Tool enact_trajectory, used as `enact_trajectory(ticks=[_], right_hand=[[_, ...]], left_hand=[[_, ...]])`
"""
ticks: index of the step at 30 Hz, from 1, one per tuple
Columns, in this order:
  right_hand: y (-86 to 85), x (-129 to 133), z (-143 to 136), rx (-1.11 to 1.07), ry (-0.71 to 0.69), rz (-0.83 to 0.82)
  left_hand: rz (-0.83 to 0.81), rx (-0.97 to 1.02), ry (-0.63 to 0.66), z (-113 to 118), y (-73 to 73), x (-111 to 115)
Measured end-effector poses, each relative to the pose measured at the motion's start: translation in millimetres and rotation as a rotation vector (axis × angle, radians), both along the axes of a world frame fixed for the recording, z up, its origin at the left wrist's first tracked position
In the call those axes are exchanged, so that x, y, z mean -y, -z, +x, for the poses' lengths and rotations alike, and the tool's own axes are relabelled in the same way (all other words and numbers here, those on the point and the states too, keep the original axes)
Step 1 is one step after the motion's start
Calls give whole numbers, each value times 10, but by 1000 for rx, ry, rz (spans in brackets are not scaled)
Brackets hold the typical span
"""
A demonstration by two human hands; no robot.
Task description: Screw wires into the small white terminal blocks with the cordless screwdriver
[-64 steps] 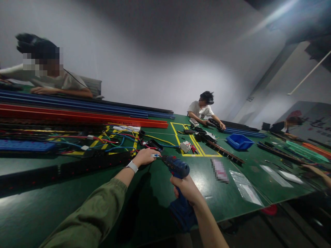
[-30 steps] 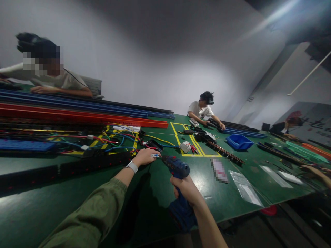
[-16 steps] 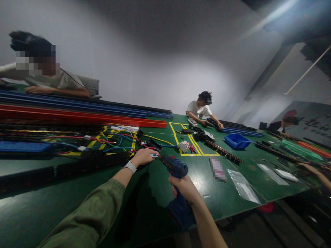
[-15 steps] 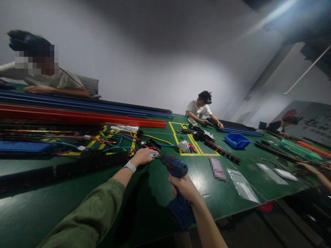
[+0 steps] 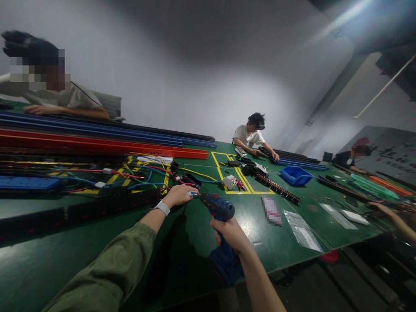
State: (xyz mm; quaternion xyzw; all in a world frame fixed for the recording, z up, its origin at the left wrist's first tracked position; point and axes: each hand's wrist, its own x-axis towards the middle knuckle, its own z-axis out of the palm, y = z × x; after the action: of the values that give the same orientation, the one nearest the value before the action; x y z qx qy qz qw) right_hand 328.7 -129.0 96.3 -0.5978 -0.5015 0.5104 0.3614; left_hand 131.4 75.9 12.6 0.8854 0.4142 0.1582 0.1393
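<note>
My right hand [image 5: 230, 234] is wrapped around the grip of a blue cordless drill [image 5: 218, 207]. The drill points left, its tip close to my left hand [image 5: 177, 196]. That hand is closed on a small white-and-blue part [image 5: 192, 193], which lies in line with the drill's tip; whether they touch I cannot tell. My left fingers are partly hidden from above. Just beyond them lie red, yellow and blue wires [image 5: 152, 171] with connectors. A long black power strip housing [image 5: 107, 212] runs along the table to the left of my left wrist.
The green table [image 5: 260, 255] carries a white block with red leads [image 5: 229, 182], a blue bin [image 5: 295, 175], a brown strip [image 5: 279, 188], a plastic bag [image 5: 302, 232] and orange channels [image 5: 97, 145]. Co-workers [image 5: 250, 134] sit across it; another person's hand [image 5: 383, 208] is at right.
The view has shifted slightly, so the scene sits a little further left and higher. Both hands keep their hold, with drill and small part in nearly the same places.
</note>
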Motion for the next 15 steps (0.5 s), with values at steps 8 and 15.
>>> enact_trajectory(ticks=[8,15], right_hand=[[-15,1,5,9,-25,12],[23,-25,1,-3,12,-35]], left_hand=[[-5,-5,-3,-3,-14,0],[18,-17,-1,-3,24,-24]])
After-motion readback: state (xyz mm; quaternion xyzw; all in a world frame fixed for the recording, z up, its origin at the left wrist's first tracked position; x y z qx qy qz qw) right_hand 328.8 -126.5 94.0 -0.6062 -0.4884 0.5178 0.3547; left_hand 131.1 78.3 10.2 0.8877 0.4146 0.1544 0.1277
